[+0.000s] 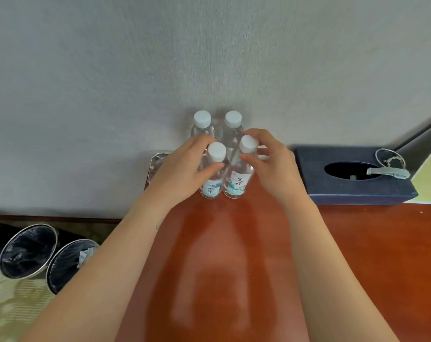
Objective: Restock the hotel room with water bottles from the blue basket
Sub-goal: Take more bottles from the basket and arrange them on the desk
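Observation:
Several clear water bottles with white caps stand upright in a tight cluster on the reddish wooden desk (234,243), close to the wall. My left hand (182,169) grips the front left bottle (213,174) around its shoulder, thumb across the front. My right hand (271,166) holds the front right bottle (240,176) just below its cap, fingers curled around the neck. Behind them stand two more bottles, the back left bottle (201,123) and the back right bottle (233,123). No blue basket is in view.
A dark blue tissue box (352,191) with an oval opening lies on the desk to the right. A metal tray (157,161) peeks out behind my left hand. Two bins with black liners, one bin (28,250) and another bin (68,265), stand on the floor at left.

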Motion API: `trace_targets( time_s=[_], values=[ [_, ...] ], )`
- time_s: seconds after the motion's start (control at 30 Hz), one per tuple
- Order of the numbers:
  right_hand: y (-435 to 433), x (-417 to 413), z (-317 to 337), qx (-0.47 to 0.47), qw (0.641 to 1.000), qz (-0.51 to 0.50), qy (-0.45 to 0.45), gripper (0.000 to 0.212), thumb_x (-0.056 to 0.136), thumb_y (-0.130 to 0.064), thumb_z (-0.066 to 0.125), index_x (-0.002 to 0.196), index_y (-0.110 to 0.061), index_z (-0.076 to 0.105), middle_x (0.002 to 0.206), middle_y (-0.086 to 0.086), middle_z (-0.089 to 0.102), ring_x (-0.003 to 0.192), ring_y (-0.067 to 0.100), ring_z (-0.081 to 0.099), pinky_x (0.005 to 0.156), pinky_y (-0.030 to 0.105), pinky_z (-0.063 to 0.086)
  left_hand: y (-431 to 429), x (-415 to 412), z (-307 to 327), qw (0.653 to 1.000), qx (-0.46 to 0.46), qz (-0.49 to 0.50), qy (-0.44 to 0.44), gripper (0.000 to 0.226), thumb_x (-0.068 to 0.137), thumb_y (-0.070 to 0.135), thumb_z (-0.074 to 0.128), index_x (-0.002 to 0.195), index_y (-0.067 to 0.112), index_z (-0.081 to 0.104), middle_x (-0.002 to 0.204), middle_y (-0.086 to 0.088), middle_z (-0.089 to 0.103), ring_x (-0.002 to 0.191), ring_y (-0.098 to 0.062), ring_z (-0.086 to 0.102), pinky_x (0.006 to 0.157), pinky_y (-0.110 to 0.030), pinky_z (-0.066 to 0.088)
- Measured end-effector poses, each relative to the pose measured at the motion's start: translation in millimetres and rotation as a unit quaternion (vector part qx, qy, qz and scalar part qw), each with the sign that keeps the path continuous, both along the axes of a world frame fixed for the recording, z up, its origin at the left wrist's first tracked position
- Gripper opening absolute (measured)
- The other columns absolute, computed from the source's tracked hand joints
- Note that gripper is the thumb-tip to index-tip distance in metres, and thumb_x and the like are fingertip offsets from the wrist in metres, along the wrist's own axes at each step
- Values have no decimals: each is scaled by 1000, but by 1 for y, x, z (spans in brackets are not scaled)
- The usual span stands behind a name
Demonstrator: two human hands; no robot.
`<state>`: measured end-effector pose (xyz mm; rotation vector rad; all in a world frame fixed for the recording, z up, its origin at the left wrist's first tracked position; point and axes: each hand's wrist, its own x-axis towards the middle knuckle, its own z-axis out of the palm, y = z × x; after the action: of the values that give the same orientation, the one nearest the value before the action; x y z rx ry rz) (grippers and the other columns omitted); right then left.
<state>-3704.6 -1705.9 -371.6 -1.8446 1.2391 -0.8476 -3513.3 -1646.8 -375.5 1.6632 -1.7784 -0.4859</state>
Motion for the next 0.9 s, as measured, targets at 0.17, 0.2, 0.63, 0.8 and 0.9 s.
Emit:
trace_targets(
  time_s=[0.17,0.2,0.63,0.8,0.9],
  values=[
    [-4,-30,8,5,998,-52,40,36,88,-20,66,115,-41,56,105,-19,64,101,8,61,90,40,52,-16,-33,11,995,5,-45,-91,31,87,44,64,110,27,51,108,12,60,97,-12,61,76,-38,52],
    [-5,-37,9,6,997,-62,46,36,88,-19,66,115,-42,56,104,-19,64,101,8,60,89,40,52,-20,-40,14,994,7,-51,-99,31,87,44,65,109,27,52,108,12,61,96,-13,61,75,-39,52],
    [-38,-77,17,-11,990,-118,82,34,87,-21,66,118,-33,56,112,-7,66,103,18,62,89,47,51,-80,-86,25,987,-12,-51,-153,33,86,38,68,107,16,55,109,-2,58,93,-23,59,72,-39,47],
    [-50,-74,20,-24,987,-109,115,34,87,-23,68,118,-32,57,110,-8,66,97,17,64,86,47,52,-100,-83,30,961,-69,-23,-265,45,85,48,66,112,13,58,110,-4,61,100,-24,55,76,-36,43],
    [-56,-71,20,-40,985,-105,131,32,86,-25,68,115,-31,56,108,-9,66,96,18,64,84,47,52,-107,-79,34,927,-111,5,-358,52,84,55,63,114,12,58,114,-6,63,106,-26,52,85,-35,37]
  ],
)
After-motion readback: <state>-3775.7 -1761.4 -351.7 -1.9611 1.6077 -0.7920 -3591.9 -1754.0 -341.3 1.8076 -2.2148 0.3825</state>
